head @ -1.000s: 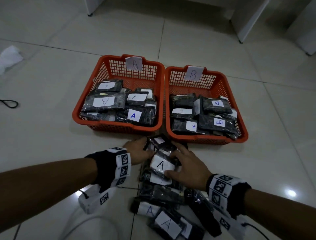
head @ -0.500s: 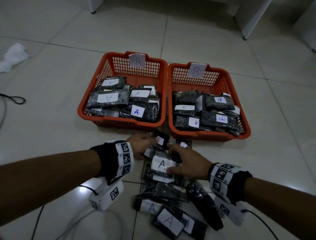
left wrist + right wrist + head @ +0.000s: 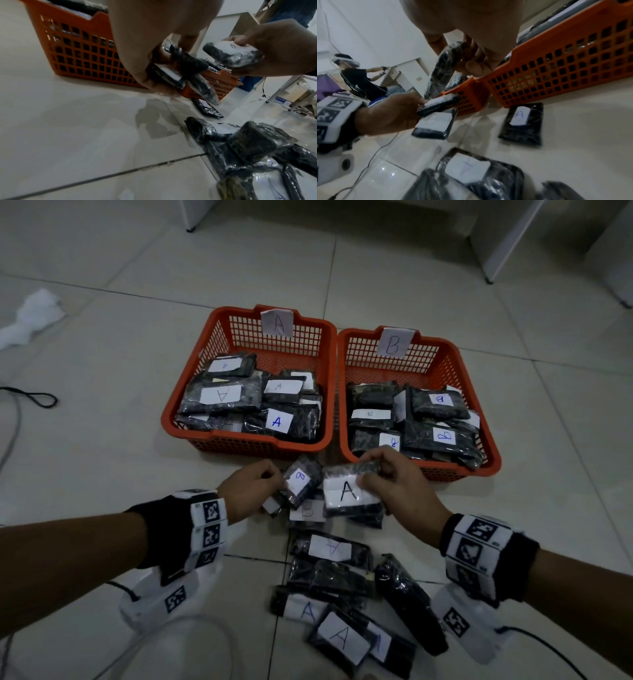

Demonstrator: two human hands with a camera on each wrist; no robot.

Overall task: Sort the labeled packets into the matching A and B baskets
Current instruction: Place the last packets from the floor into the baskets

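Gripping "B" packet (image 3: 301,479) left hand (image 3: 248,491); "A" packet (image 3: 349,491) right hand (image 3: 400,484).

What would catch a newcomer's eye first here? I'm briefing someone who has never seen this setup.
Two orange baskets sit side by side on the tiled floor, the A basket on the left and the B basket on the right, both holding dark labeled packets. In front of them, the left hand holds up a B packet while the right hand holds up an A packet. Nearer the person lies a loose heap of unsorted packets.
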